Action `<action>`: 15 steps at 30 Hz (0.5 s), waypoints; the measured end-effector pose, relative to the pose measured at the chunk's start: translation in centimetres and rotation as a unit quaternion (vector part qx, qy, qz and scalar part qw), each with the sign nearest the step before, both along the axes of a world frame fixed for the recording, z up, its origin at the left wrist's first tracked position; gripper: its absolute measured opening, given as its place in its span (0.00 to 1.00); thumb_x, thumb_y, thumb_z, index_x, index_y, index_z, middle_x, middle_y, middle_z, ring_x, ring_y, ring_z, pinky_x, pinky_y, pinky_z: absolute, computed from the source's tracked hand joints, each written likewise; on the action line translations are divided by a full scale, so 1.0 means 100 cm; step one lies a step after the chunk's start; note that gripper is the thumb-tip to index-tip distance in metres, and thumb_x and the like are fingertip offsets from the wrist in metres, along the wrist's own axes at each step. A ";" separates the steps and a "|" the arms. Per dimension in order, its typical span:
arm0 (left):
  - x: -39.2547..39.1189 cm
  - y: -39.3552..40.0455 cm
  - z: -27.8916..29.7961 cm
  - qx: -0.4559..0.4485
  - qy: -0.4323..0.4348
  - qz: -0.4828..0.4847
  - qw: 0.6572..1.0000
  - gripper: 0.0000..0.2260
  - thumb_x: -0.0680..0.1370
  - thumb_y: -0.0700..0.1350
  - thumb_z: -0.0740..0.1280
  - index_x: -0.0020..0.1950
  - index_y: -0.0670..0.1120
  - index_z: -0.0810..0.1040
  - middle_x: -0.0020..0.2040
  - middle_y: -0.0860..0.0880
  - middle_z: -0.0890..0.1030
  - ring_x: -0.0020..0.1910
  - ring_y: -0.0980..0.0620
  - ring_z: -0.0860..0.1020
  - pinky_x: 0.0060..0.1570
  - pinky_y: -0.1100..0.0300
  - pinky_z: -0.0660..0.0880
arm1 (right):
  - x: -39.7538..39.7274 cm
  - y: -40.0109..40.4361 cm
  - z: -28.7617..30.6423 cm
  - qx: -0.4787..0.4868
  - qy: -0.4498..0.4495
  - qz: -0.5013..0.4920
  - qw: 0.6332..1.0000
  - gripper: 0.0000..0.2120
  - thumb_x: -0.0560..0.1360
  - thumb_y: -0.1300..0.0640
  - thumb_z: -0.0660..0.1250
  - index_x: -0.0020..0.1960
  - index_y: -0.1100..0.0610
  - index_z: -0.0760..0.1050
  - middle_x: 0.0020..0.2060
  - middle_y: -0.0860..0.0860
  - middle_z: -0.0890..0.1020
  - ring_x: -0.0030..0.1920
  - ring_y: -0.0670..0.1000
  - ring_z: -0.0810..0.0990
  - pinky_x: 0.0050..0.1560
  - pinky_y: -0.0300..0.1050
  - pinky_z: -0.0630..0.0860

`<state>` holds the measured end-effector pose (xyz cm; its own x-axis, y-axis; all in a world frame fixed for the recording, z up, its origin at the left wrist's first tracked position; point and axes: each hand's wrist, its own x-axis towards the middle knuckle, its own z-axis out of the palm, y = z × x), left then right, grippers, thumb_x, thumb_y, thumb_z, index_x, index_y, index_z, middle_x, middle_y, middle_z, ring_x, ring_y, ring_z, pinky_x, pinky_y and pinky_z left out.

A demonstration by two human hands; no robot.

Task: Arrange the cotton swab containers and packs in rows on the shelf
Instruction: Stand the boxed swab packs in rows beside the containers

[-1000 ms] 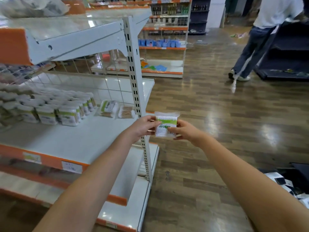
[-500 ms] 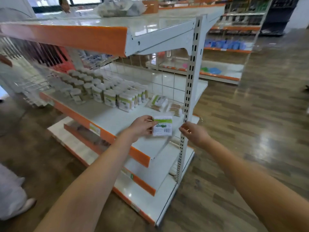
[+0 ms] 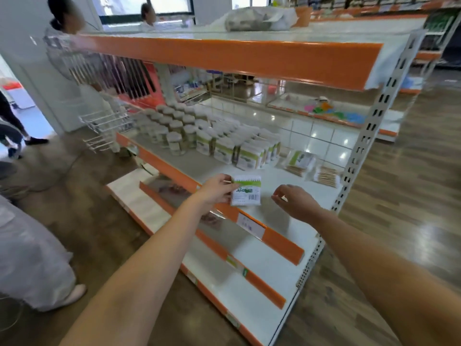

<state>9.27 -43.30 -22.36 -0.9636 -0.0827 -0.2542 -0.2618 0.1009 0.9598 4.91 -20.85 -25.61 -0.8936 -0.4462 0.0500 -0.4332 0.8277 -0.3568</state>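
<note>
1. Over the shelf [image 3: 274, 196] front edge, the pack [image 3: 246, 190] is pinched upright by the left hand [image 3: 217, 189]; the right hand [image 3: 294, 202], off the pack since a second ago, hangs loosely curled and holds nothing.
2. White shelf with orange lip, wood floor, rows of containers [image 3: 174, 131] behind.
3. Containers blurred; labels unreadable.

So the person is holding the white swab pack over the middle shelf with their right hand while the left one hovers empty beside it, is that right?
Not quite: the hands are swapped. In the head view, the left hand holds the white swab pack over the middle shelf, while the right hand hovers empty beside it.
</note>
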 end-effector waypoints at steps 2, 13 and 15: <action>-0.003 -0.024 0.000 -0.007 -0.007 -0.005 1.000 0.05 0.78 0.38 0.65 0.52 0.44 0.70 0.47 0.48 0.77 0.41 0.55 0.77 0.35 0.67 0.77 | -0.003 -0.025 0.002 -0.002 0.002 -0.002 1.000 0.16 0.80 0.48 0.57 0.59 0.57 0.74 0.55 0.54 0.79 0.56 0.54 0.75 0.53 0.46 0.71; -0.034 -0.112 -0.010 -0.026 -0.007 -0.009 1.000 0.13 0.78 0.40 0.67 0.60 0.43 0.70 0.53 0.46 0.76 0.42 0.52 0.78 0.37 0.62 0.76 | -0.026 -0.118 0.002 0.002 -0.029 -0.003 1.000 0.17 0.80 0.48 0.57 0.62 0.58 0.73 0.58 0.56 0.78 0.58 0.55 0.75 0.55 0.47 0.72; -0.044 -0.121 -0.010 -0.029 -0.008 -0.006 1.000 0.16 0.78 0.40 0.67 0.65 0.42 0.69 0.53 0.45 0.77 0.43 0.51 0.79 0.35 0.64 0.77 | -0.039 -0.129 0.003 0.007 -0.029 0.011 0.999 0.17 0.80 0.48 0.57 0.62 0.58 0.73 0.58 0.55 0.78 0.57 0.54 0.76 0.54 0.47 0.72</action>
<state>4.89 -55.43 -23.31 -0.9608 -0.0857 -0.2637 -0.2745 0.1599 0.9482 1.06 -33.72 -25.27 -0.8848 -0.4659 -0.0086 -0.4300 0.8233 -0.3705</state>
